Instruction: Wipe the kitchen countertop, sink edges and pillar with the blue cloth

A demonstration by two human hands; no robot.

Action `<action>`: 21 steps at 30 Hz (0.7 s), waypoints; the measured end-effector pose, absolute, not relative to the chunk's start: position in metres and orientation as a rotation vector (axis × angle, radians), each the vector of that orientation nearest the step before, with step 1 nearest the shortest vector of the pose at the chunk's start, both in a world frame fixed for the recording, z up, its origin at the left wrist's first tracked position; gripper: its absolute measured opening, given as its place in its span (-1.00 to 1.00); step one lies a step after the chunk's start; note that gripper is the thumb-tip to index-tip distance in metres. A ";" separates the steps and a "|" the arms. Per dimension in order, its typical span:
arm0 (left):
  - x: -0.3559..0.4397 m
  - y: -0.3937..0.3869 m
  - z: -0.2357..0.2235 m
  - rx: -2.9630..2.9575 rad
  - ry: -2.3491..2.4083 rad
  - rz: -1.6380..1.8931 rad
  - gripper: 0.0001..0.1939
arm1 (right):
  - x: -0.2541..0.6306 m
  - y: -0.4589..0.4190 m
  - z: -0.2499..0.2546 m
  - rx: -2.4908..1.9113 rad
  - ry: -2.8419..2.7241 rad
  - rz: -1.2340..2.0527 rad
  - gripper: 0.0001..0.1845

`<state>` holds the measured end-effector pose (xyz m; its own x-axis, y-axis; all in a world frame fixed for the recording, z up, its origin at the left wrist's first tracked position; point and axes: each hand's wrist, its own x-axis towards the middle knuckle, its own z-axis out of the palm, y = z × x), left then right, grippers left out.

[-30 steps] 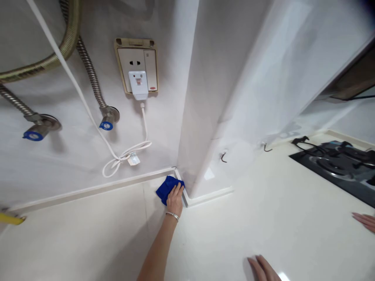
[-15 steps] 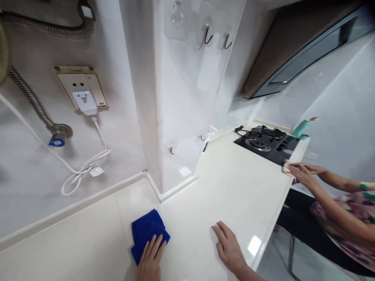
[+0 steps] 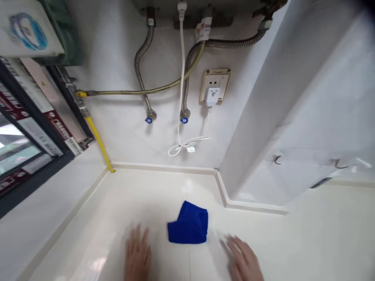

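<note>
A folded blue cloth lies on the cream countertop, a little in front of the wall corner. My left hand rests flat on the counter to the left of the cloth, fingers spread, not touching it. My right hand is on the counter to the right of the cloth, fingers apart, blurred, also clear of it. Neither hand holds anything.
On the back wall are a socket with a white plug, a looped white cable, two metal hoses with blue-tipped valves and a yellow gas pipe. A window frame is at left. A white column juts out at right.
My left hand has let go of the blue cloth and moved to its left. The view has swung left, away from the stove and the other person, towards the window.
</note>
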<state>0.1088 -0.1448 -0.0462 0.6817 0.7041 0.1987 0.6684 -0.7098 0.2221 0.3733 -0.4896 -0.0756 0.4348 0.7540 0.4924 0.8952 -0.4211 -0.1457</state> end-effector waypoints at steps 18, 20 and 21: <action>-0.058 -0.210 -0.021 1.941 2.374 0.085 -0.40 | 0.380 -0.332 -0.084 -2.131 -1.708 -0.397 -0.37; -0.064 -0.212 -0.021 2.010 2.299 0.088 -0.34 | 0.389 -0.317 -0.085 -2.221 -1.603 -0.396 -0.34; -0.070 -0.214 -0.023 2.075 2.225 0.095 -0.31 | 0.392 -0.307 -0.082 -2.288 -1.547 -0.382 -0.33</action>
<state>-0.0698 -0.2136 -0.0226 -0.0682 0.9973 -0.0288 0.9912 0.0710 0.1118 0.3921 -0.3067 -0.0823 0.3669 0.8350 0.4100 0.9299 -0.3413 -0.1370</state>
